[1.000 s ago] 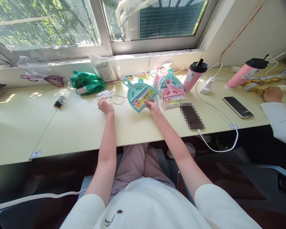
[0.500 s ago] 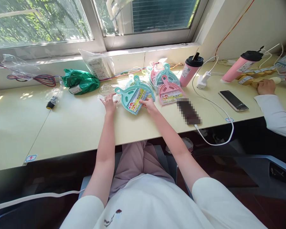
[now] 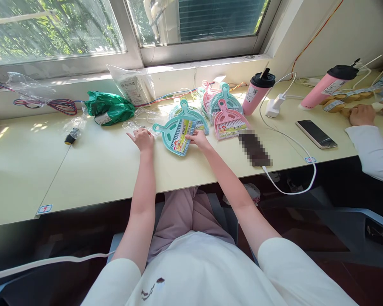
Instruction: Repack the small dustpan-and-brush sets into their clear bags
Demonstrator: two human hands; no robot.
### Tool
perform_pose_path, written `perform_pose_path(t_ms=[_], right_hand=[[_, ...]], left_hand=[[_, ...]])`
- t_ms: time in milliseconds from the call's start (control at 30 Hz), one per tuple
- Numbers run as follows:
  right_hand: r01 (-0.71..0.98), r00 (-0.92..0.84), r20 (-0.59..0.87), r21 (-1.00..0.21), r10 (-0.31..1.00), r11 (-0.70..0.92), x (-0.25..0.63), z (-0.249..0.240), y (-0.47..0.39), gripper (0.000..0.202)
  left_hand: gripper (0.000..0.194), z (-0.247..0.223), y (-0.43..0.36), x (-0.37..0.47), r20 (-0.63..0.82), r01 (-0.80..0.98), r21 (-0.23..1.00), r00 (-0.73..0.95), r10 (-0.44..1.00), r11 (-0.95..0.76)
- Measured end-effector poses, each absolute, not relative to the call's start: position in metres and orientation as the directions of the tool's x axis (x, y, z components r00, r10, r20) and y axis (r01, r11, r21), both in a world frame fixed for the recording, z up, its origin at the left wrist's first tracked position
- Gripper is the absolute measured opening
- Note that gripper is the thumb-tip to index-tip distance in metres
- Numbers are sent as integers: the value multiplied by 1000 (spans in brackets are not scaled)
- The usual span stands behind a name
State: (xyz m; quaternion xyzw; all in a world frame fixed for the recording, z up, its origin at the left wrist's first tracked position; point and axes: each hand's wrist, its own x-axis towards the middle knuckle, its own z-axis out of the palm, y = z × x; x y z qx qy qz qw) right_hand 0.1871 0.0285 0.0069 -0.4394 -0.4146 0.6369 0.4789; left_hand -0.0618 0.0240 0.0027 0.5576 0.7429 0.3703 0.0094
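My right hand (image 3: 198,139) grips the right edge of a teal dustpan-and-brush set (image 3: 174,134) with a yellow printed label, near the middle of the table. Left of that set, my left hand (image 3: 142,138) rests by clear plastic wrap (image 3: 134,123), thumb or a finger pointing out to the left; whether its fingertips pinch the wrap is too small to tell. Behind the held set lies another teal set (image 3: 202,123), partly covered. To the right stand a pink set (image 3: 229,124) and a further teal one (image 3: 225,100) behind it.
A green plastic bag (image 3: 110,108) and a clear bag (image 3: 135,87) lie near the window. Two pink cups (image 3: 253,98), a white charger (image 3: 272,108), a cable and phones (image 3: 317,134) are on the right. A co-worker's hand (image 3: 362,114) is at far right.
My left hand has moved slightly left and its fingers have drawn in over the plastic wrap. The held teal set has tilted a little. The whole view has shifted slightly.
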Motion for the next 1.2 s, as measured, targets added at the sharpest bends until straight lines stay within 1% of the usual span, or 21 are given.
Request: perform_pose_path(t_ms=[67, 200, 300, 467, 567, 667, 767, 900, 933, 967, 1033, 1100, 1133, 1167, 1200], right_hand=[[-221, -157, -163, -955, 974, -195, 186, 8, 27, 26], [-208, -154, -173, -957, 973, -203, 184, 9, 25, 25], [-244, -147, -154, -952, 977, -186, 181, 8, 25, 27], [-346, -125, -83, -931, 989, -122, 178, 12, 23, 33], [-379, -172, -32, -921, 985, -96, 180, 16, 21, 39], [-374, -234, -10, -922, 972, -100, 182, 17, 20, 41], [-395, -222, -22, -912, 975, -110, 183, 15, 22, 43], [-480, -100, -18, -875, 995, -64, 183, 14, 24, 42], [-500, -63, -17, -864, 998, -46, 184, 15, 24, 40], [-519, -33, -18, -854, 999, -33, 185, 16, 24, 39], [-546, 2, -22, -838, 1000, -17, 188, 17, 23, 37], [-551, 8, -19, -834, 1000, -12, 189, 18, 24, 35], [-545, 0, -17, -839, 1000, -14, 189, 18, 24, 34], [-535, -12, -15, -845, 1000, -20, 189, 18, 24, 34], [-524, -29, -18, -851, 999, -30, 188, 17, 25, 34]], left_hand=[[18, 6, 22, -62, 416, 820, 562, -388, 823, 103], [19, 15, 17, -59, 503, 807, 588, -418, 756, 54], [19, 24, 12, -51, 538, 791, 611, -384, 750, -34], [15, 40, 0, -31, 542, 714, 684, -361, 759, -149], [14, 43, -3, -24, 558, 705, 694, -397, 729, -147], [17, 42, -2, -24, 571, 698, 700, -421, 705, -151], [17, 38, 1, -24, 576, 690, 690, -340, 743, -218], [12, 34, -3, -10, 567, 666, 671, -178, 804, -326], [16, 34, -4, -4, 571, 659, 675, -180, 801, -333], [27, 35, -5, 2, 578, 656, 682, -215, 787, -322], [50, 37, -5, 10, 587, 648, 714, -346, 733, -266], [63, 41, 0, 11, 543, 576, 780, -431, 720, -244], [65, 43, 3, 9, 492, 495, 828, -418, 764, -263], [66, 44, 8, 5, 427, 379, 879, -356, 831, -289], [67, 43, 12, 0, 360, 239, 923, -258, 896, -302]])
